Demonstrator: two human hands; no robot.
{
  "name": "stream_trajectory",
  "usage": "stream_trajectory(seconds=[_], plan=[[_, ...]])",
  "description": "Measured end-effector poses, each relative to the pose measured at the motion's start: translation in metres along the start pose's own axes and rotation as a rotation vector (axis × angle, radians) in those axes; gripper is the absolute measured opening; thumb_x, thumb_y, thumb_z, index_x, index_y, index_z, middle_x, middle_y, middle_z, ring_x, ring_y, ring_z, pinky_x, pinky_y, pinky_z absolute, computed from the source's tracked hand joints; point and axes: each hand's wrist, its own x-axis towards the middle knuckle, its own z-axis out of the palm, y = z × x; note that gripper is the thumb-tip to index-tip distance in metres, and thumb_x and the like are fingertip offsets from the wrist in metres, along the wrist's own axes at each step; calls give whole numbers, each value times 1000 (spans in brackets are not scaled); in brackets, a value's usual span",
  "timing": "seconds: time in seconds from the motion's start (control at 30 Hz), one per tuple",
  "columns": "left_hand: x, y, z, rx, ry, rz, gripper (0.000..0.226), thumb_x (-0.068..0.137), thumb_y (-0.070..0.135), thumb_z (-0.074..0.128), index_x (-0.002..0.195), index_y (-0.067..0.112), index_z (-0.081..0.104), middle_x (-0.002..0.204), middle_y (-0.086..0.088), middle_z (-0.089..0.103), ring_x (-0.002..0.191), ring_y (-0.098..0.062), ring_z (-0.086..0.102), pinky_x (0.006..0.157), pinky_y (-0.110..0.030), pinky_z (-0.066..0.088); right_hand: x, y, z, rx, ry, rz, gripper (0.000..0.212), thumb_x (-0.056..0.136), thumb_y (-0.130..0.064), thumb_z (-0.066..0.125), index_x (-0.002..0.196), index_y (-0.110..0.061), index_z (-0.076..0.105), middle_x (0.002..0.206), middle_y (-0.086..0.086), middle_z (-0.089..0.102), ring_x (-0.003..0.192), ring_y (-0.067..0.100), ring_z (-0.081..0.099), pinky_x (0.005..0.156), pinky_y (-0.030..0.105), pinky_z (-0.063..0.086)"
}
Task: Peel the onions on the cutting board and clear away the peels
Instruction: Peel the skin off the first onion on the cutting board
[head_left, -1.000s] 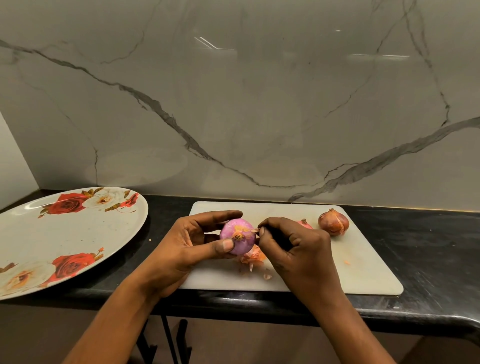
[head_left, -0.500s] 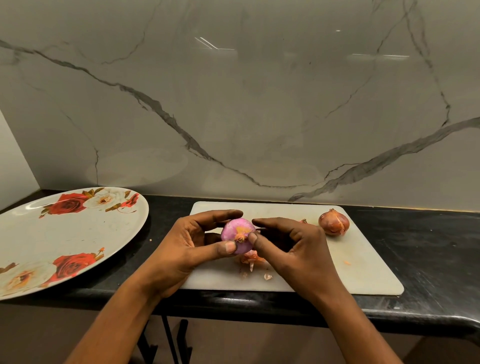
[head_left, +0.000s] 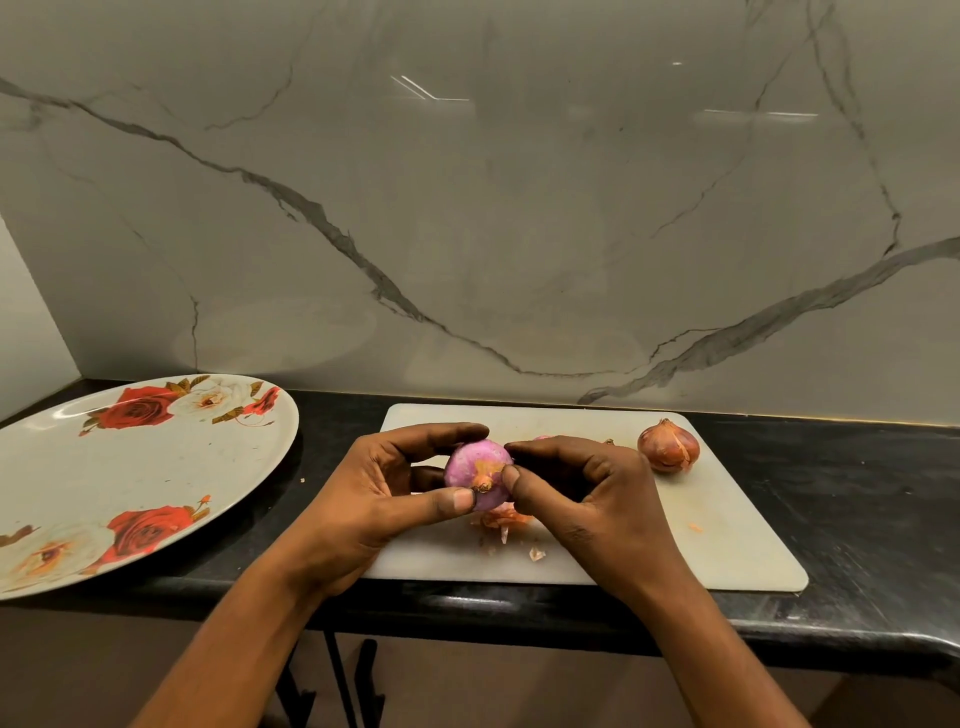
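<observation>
one unpeeled onion (head_left: 668, 446) lies near loose peels (head_left: 503, 518).

Left hand (head_left: 382, 496) and right hand (head_left: 589, 501) both curled, gripping.

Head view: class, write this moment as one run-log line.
left hand: holds pink onion | right hand: pinches its root end | unpeeled onion: on cutting board | peels: on board
</observation>
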Motion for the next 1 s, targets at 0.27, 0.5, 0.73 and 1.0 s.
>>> stream_trajectory(seconds=[0.27,0.5,0.73,1.0], plan=[[1,-1,-1,-1,5,1,59,82,-6,77,137,10,66,132,-10,72,118,-35,72,99,-40,60,1,2,1,-48,-1,-19,33,89,-5,80,113,-27,80,102,-14,81,97,3,77,86,21,62],[0,-1,-2,-10,-11,-8,60,83,-7,76,139,10,65,134,-12,72,120,-37,71,102,-46,58,1,1,0,-25,-17,-6,23,89,-16,84,112,-21,81,100,-11,82,94,6,78,84,24,63],[0,-1,-2,-9,-17,4,60,81,-7,77,138,10,66,132,-12,72,118,-36,71,100,-43,60,2,5,-1,8,-24,24,28,88,-5,84,111,-21,82,99,-11,82,94,7,79,84,22,62],[0,1,-1,-31,21,16,59,78,-4,79,133,11,69,131,-9,72,116,-34,72,94,-37,62,0,9,-1,-8,19,27,28,95,-11,76,120,-24,80,109,-11,81,101,8,78,88,35,65]])
